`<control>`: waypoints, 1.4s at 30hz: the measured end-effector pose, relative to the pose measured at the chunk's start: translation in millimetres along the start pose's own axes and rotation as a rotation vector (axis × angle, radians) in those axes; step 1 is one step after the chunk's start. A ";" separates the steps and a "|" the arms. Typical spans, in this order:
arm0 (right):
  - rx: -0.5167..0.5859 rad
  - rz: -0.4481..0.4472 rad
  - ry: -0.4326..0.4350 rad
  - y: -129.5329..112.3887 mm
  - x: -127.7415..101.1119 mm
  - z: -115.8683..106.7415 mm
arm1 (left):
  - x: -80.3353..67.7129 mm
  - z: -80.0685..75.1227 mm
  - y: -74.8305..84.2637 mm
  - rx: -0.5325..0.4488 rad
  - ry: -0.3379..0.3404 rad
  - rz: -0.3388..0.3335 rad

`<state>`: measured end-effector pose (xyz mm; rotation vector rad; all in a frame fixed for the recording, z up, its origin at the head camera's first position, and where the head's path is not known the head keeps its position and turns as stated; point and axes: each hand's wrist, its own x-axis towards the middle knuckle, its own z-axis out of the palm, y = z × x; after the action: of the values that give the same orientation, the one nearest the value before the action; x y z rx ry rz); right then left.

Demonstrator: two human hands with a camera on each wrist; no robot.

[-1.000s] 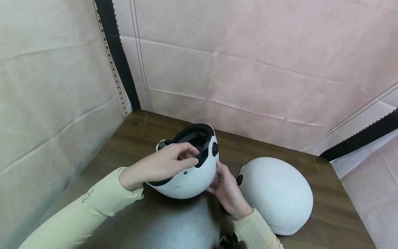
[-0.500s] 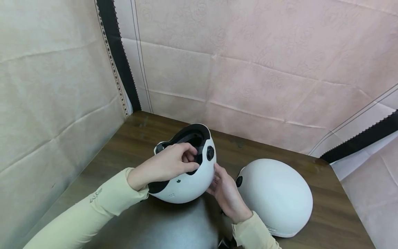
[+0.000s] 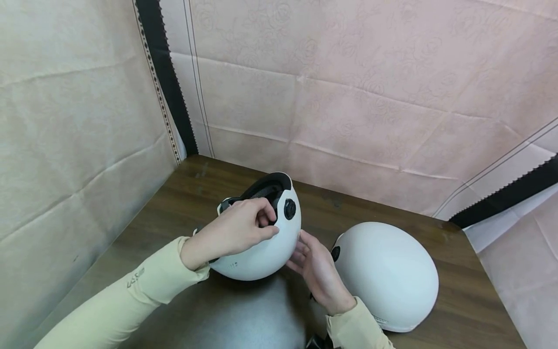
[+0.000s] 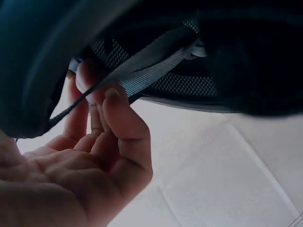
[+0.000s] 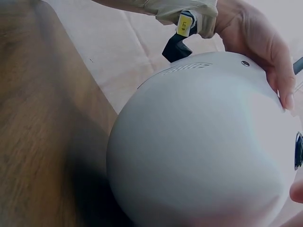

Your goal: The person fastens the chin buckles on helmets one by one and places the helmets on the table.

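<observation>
The dark wood-grain counter point(image 3: 183, 194) stands in a corner hung with creased pink and beige sheeting point(image 3: 348, 87) trimmed by black saw-edged strips. On its right side lies a smooth white dome-shaped helmet point(image 3: 388, 274), shell up, just beside the right hand. A second white helmet with a black padded lining point(image 3: 261, 252) is held above the counter's middle, tilted so that its opening faces up and away, a round black knob point(image 3: 289, 209) showing on its side. The left hand point(image 3: 233, 232), in a pale yellow sleeve point(image 3: 117, 305), curls over the rim with fingers hooked inside; the right hand point(image 3: 316, 274) cups the shell from below with relaxed, straight fingers. Only the left wrist view shows the inside: the left fingertips point(image 4: 113, 101) pinch a thin grey woven strap point(image 4: 147, 71) that crosses the mesh lining. The right wrist view shows the shell's rounded underside point(image 5: 199, 151) close up, with the counter's grain beneath. Against a second ago, the held helmet has rolled slightly, its knob sitting further left and the lining less exposed.
</observation>
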<state>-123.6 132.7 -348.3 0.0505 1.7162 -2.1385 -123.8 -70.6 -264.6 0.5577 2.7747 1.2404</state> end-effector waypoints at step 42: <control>-0.026 -0.012 0.029 18.4 7.7 -9.6 | -4.9 -3.6 -22.5 -0.313 0.137 -0.050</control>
<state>-126.8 136.6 -369.9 0.0649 1.7642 -2.1334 -126.7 -88.7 -279.0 0.3885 2.5980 1.7151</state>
